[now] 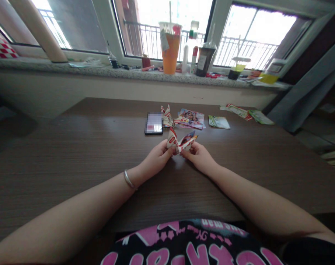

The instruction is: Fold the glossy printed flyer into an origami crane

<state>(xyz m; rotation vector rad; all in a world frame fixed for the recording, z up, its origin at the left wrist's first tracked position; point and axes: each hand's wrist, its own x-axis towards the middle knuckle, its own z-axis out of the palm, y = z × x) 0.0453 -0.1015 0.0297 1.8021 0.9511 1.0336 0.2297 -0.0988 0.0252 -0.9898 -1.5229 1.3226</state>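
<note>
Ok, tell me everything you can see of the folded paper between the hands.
The folded paper is whitish with red print, with darker, multicoloured print showing on its right part. Creased, it has pointed flaps that spread upward in a V. The left hand pinches its left side, the right hand its right, over the brown table.

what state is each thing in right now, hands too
folded paper: creased, flaps raised, held in both hands
left hand: closed on its left side
right hand: closed on its right side
phone: face up, screen looks lit
second paper: folded, on the table, unheld
leaflets: loosely stacked, flat
orange drink: upright, partly full, straw in
bracelet: worn on left wrist
</note>
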